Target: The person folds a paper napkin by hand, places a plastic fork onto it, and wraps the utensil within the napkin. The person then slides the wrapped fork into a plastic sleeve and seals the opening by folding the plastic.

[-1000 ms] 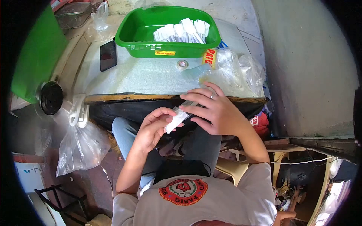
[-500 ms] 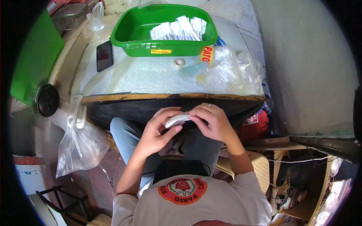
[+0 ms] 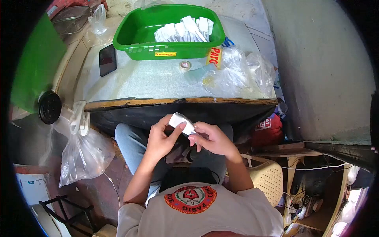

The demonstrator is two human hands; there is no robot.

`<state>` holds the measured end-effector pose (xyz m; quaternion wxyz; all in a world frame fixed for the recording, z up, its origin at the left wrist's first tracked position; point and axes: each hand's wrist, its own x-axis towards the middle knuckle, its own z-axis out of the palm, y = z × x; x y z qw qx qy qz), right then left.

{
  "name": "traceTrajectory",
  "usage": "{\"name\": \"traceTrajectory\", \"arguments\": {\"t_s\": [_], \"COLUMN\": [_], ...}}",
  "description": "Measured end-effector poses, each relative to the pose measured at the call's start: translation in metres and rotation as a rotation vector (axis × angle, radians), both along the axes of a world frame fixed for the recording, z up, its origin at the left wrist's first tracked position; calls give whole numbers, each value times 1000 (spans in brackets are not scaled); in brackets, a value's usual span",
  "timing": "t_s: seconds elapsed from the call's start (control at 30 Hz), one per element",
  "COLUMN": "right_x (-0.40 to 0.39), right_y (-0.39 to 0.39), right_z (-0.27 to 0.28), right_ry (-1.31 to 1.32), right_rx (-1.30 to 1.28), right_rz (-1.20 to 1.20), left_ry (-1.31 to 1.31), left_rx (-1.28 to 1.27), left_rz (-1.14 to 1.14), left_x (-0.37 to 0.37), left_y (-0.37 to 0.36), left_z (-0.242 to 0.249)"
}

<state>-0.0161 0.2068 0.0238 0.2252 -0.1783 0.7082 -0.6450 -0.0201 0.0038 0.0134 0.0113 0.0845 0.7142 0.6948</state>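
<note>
A small white folded packet point(image 3: 180, 121), its contents hidden, is held above my lap, tilted down to the right. My left hand point(image 3: 161, 137) grips it with the thumb across its face and the fingers behind. At its lower right end, the fingers of my right hand point(image 3: 215, 140) pinch the edge. On the table beyond my hands stands a green basin point(image 3: 138, 53). Several similar white packets point(image 3: 185, 31) are lined up in its right half. A small roll of tape point(image 3: 184, 65) lies in front of the basin.
A phone point(image 3: 107, 60) lies at the table's left. Clear plastic bags point(image 3: 233, 73) and a yellow-and-red wrapper point(image 3: 214, 57) are at the right. From the table's left corner hangs a plastic bag point(image 3: 85, 158). A grey wall point(image 3: 319, 71) stands to the right.
The packet has turned from nearly level to slanting down to the right, and its broad white face now shows. My right hand has moved lower and left along it.
</note>
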Motion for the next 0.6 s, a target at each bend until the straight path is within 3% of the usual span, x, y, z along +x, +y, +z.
{"name": "traceTrajectory", "arguments": {"t_s": [0.13, 0.33, 0.4, 0.6], "right_x": [4, 10, 9, 10], "right_y": [-1, 6, 13, 16], "right_z": [-5, -2, -4, 1], "right_ry": [-37, -94, -19, -107], "right_rx": [-36, -31, 80, 19], "right_rz": [-12, -34, -16, -34], "left_ry": [60, -18, -69, -85], "left_rx": [-166, 9, 131, 161], "left_rz": [3, 37, 81, 60], "left_x": [-1, -4, -5, -6], "left_y": [-2, -3, -4, -3], "left_z": [8, -7, -7, -14]}}
